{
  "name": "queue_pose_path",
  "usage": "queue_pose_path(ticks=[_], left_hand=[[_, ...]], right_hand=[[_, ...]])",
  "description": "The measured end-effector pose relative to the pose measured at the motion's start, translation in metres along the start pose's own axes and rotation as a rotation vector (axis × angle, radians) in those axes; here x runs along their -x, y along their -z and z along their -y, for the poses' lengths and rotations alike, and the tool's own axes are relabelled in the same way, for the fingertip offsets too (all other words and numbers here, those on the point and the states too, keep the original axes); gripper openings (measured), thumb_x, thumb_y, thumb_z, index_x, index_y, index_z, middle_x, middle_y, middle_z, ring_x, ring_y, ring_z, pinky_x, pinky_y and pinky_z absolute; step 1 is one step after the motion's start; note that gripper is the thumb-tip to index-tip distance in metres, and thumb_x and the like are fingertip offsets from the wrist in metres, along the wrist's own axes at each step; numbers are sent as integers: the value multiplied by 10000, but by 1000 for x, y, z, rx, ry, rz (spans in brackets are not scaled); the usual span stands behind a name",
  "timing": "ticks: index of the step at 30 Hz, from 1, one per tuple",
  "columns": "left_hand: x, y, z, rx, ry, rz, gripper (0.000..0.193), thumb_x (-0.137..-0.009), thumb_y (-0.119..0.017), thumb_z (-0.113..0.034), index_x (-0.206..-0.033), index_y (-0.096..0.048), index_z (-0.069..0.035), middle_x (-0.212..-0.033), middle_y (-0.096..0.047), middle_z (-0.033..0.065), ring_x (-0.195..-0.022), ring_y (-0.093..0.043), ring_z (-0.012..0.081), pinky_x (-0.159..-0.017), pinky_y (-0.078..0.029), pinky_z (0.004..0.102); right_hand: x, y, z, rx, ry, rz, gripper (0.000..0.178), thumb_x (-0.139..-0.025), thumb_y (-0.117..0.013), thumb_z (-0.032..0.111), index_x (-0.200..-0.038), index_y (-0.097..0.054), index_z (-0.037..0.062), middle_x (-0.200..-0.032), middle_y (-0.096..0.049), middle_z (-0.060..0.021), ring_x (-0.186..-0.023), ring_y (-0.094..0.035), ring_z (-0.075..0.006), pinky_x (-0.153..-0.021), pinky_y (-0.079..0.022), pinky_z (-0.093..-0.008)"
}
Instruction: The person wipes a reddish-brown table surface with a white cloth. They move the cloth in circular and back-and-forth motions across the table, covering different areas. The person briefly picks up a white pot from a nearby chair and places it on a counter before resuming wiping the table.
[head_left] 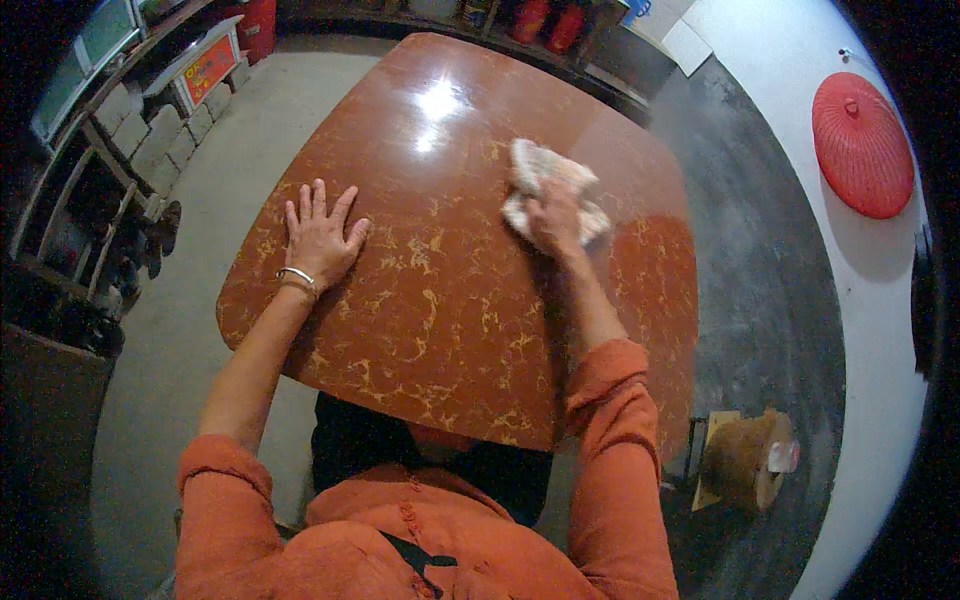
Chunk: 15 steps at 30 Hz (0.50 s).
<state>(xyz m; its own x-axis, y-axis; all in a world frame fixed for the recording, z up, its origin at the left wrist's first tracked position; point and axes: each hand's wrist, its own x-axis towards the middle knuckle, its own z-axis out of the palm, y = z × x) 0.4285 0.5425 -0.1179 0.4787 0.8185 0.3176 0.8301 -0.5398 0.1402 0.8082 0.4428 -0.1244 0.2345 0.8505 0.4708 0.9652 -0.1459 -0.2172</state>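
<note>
A glossy red-brown table [430,240] with yellow marbled veins fills the middle of the head view. My left hand [320,240] lies flat on its left side, fingers spread, with a silver bangle at the wrist. Farther out, on the right half, my right hand [556,215] grips a pale, crumpled cloth [540,165] and presses it to the tabletop. The hand and cloth are slightly blurred by motion. Part of the cloth is hidden under the fingers.
A red round lid-like object [863,145] hangs on the white wall at right. Beside the table's near right corner is a brown roll-shaped object [745,460]. Shelving [480,20] stands beyond the far edge. A wooden rack [85,215] is at left.
</note>
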Motion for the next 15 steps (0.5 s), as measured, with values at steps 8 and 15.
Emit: queue_pose_path(ticks=[8,15], left_hand=[[-2,-4,16,150,12,-19,457,-972,-372,-344,-1384,-405,-150,-1454,-297,232,-1361,-234,412,-1117,-144,517],[4,-6,6,43,-5,-56,449,-967,-403,-333,-1381,-406,-159,-1467,-284,216,-1364,-231,408,-1114,-145,526]], right_hand=[[57,9,168,-359,507,241,541,-723,-642,83,-1251,-546,151,-1345,-473,-126,-1278,-404,-323,-1056,-333,-465],[131,78,92,-307,340,238,514,-737,-613,128,-1247,-553,154,-1314,-506,-130,-1260,-429,-329,-1060,-327,-463]])
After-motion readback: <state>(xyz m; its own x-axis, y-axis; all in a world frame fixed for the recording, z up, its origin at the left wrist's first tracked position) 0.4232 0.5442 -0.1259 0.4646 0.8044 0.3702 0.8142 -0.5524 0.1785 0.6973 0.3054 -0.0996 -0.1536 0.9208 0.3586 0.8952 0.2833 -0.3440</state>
